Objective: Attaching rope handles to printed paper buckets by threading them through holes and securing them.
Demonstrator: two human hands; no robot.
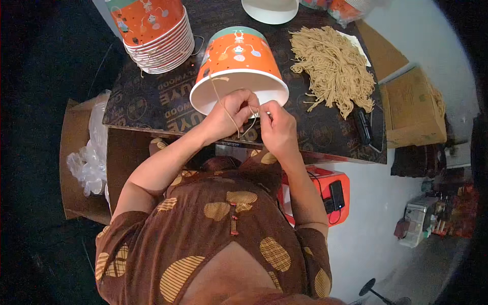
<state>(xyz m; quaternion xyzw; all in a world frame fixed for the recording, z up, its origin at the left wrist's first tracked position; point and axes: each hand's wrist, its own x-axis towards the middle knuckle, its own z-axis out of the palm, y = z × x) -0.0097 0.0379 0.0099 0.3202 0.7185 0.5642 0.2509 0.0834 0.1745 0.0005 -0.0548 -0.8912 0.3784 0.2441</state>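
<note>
- The left hand (231, 109) and right hand (277, 127) sit close together, fingertips pinched on a thin tan string (226, 109).
- The string runs up from the left fingers to the wall of an orange-and-teal paper bucket (239, 63) lying tilted just beyond both hands, its white mouth facing them.
- The left hand is nearer the rim.
- A heap of tan strings (333, 68) lies up and right of the right hand; a stack of matching orange paper buckets (155, 33) stands up and left of the left hand.

An orange and teal paper bucket (239, 63) lies tipped at upper centre. A nested stack of like buckets (155, 33) stands at upper left. A brown cardboard box (412, 109) sits at right, another open box (76, 157) at left.
</note>
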